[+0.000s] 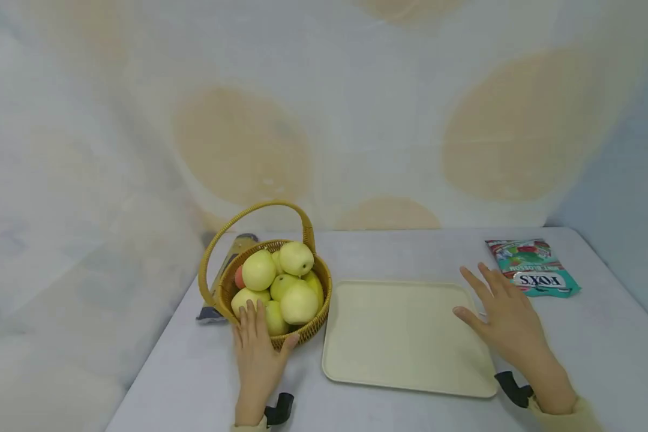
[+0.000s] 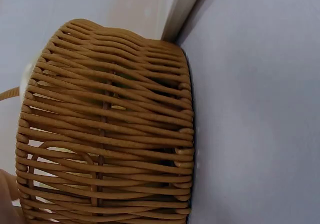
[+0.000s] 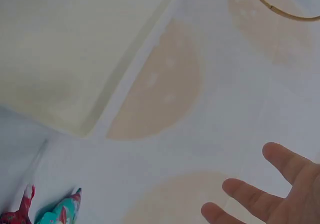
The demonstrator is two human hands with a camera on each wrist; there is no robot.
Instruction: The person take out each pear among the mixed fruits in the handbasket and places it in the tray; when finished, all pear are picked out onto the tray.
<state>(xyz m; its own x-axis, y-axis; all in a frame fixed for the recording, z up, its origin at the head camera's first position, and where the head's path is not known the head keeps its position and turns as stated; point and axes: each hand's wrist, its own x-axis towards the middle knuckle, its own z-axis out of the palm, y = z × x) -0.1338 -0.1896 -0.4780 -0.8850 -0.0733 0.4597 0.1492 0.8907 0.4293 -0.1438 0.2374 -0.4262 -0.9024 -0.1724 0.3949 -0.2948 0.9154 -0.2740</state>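
A woven wicker basket (image 1: 318,325) with a tall arched handle holds several pale green, apple-like fruits (image 1: 299,303). A sliver of a red fruit (image 1: 239,278) shows at its left side. At the basket's near rim is my left hand (image 1: 258,363), fingers extended over the rim toward the fruit; whether they touch the fruit is unclear. In the left wrist view the wicker wall (image 2: 110,119) fills much of the picture, with fingertips (image 2: 7,189) at the rim. My right hand (image 1: 510,327), fingers spread and holding nothing, hovers by the right edge of a cream tray (image 1: 399,336).
A teal FOX'S candy bag (image 1: 531,270) lies beyond my right hand at the table's back right. Partly hidden behind the basket is a dark and tan packet (image 1: 210,315). A patterned cloth (image 1: 378,120) hangs behind the white table (image 1: 399,258).
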